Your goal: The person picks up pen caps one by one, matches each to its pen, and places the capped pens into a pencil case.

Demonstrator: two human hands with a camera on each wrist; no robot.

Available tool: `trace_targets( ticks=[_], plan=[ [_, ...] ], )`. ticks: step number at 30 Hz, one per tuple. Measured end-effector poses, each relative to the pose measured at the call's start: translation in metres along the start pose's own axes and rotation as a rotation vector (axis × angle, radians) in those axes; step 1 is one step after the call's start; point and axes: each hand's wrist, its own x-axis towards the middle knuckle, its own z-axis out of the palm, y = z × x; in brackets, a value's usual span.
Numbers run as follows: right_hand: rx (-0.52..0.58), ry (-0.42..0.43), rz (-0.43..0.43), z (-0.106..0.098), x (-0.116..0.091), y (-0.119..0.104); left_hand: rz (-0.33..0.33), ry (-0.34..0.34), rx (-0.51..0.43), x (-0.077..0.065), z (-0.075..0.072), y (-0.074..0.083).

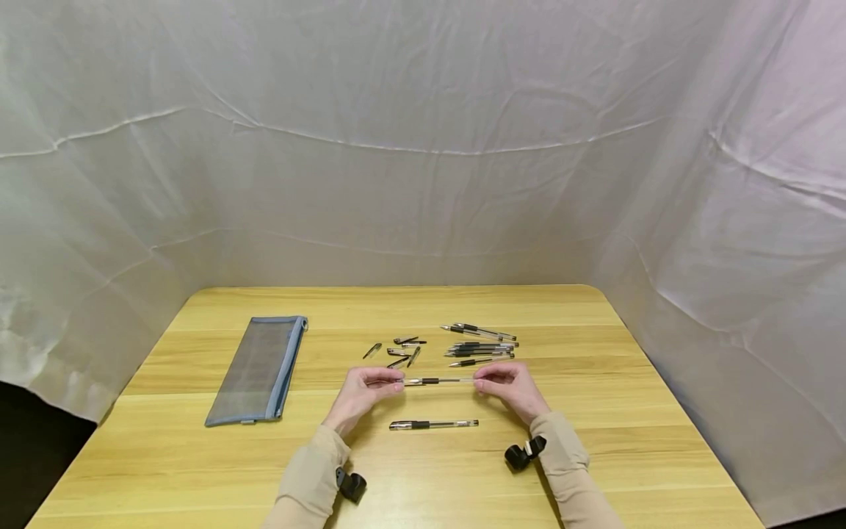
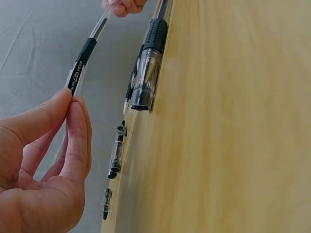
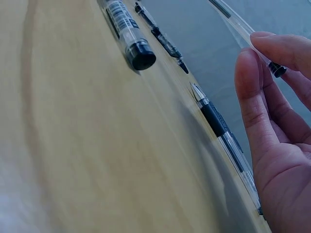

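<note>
Both hands hold one clear gel pen point(image 1: 431, 380) level above the table. At its capped end, my left hand point(image 1: 363, 395) pinches the cap between thumb and fingers. My right hand point(image 1: 514, 389) pinches the barrel near the other end, whose black plug point(image 3: 277, 70) shows past the fingertips in the right wrist view. A dark label with pale print point(image 2: 76, 76) is visible on the cap. Closer to me, another capped gel pen point(image 1: 433, 425) with a black grip lies crosswise on the table.
Several loose pen caps point(image 1: 413, 357) lie scattered beyond the left hand. Beyond the right hand, several uncapped pens point(image 1: 481, 352) lie roughly side by side, tips leftward. A blue-edged mesh zip pouch point(image 1: 254, 371) lies flat at left. Pale cloth point(image 1: 423, 191) hangs behind the table.
</note>
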Motion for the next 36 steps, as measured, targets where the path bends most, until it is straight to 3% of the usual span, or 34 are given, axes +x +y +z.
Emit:
trace_targets(
  ticks=[13, 24, 36],
  plan=[
    [-0.022, 0.000, -0.041, 0.0056, -0.0026, -0.0026, 0.015, -0.004, 0.007, -0.0015, 0.0007, -0.0010],
    [0.035, -0.006, -0.024, 0.0070, -0.0062, -0.0052, 0.049, -0.026, 0.022, -0.0041, -0.0003, -0.0012],
    [0.051, -0.024, -0.094, 0.0100, -0.0072, -0.0014, 0.050, -0.010, 0.013, -0.0062, 0.0009, -0.0021]
  ],
)
